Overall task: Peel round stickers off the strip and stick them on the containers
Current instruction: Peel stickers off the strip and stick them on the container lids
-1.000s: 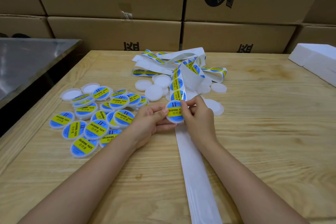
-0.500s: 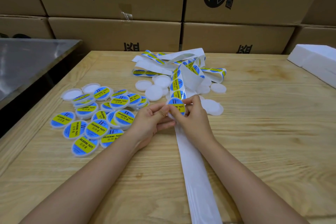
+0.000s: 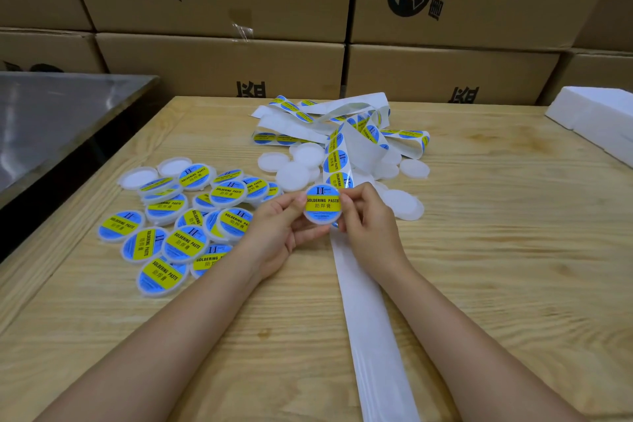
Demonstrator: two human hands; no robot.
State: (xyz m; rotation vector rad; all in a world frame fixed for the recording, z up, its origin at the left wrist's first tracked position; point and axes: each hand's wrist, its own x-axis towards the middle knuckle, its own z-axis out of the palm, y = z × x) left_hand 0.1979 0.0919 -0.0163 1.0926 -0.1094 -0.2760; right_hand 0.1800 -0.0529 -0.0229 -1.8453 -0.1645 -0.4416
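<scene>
The container (image 3: 322, 219) shows only its face, its rim partly covered by the left hand (image 3: 281, 233) and right hand (image 3: 370, 229) that pinch it, and the fine print on its sticker (image 3: 322, 203) is too small to read. Just below it the strip (image 3: 373, 336) passes out of sight under the right hand and runs off the bottom edge, as the forearms (image 3: 171, 346) do. Left of it the pile (image 3: 186, 243) overlaps, so many labels show in part; behind it the strip covers parts of the blanks (image 3: 294, 178).
</scene>
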